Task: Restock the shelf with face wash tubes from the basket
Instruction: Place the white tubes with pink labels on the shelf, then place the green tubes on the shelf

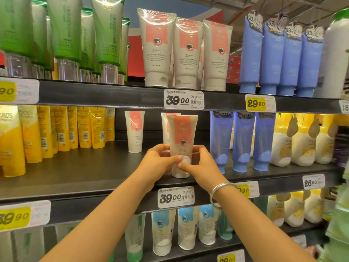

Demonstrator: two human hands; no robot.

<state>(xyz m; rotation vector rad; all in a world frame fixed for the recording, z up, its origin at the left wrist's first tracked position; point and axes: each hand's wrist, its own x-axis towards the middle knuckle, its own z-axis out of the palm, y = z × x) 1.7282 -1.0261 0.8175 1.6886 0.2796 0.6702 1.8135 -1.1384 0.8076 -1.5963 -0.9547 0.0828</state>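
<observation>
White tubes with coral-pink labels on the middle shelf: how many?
3: one white tube with a coral-pink label held by both hands at the shelf front, one standing back left, one partly hidden behind the held tube. More could be hidden.

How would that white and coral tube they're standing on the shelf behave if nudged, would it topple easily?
The tube is probably tippy: it is tall, stands on its narrower cap and widens upward. That may be why the left hand and right hand both grip it low. It looks soft-walled, so squeezing would likely dent it. Its glossy surface could be a bit slippery.
</observation>
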